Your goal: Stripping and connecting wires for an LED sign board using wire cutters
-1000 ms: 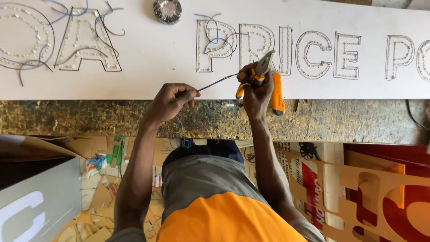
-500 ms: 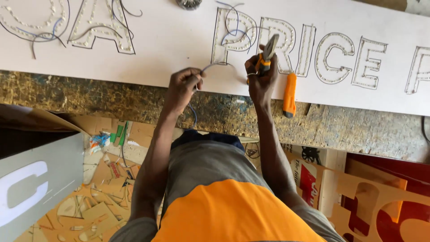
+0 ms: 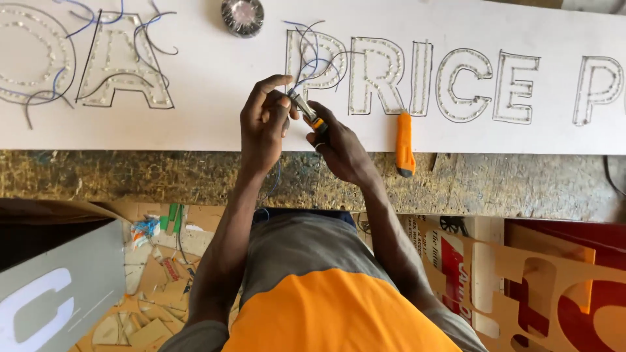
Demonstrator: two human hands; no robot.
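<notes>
- Left hand (image 3: 264,124) pinches the wire (image 3: 306,62); right hand (image 3: 342,146) grips the pliers (image 3: 306,112).
- Squeeze too hard and the wire could snap.

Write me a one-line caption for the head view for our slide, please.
Both hands, left hand and right hand, grip small pliers and wire over a white sign board.

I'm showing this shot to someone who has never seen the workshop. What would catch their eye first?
Probably the long white sign board across the top, its outlined letters studded with small lights and trailing thin wires. At its middle, the left hand and right hand meet over small orange-handled pliers. An orange utility knife lies just right of them on the board's edge.
</notes>
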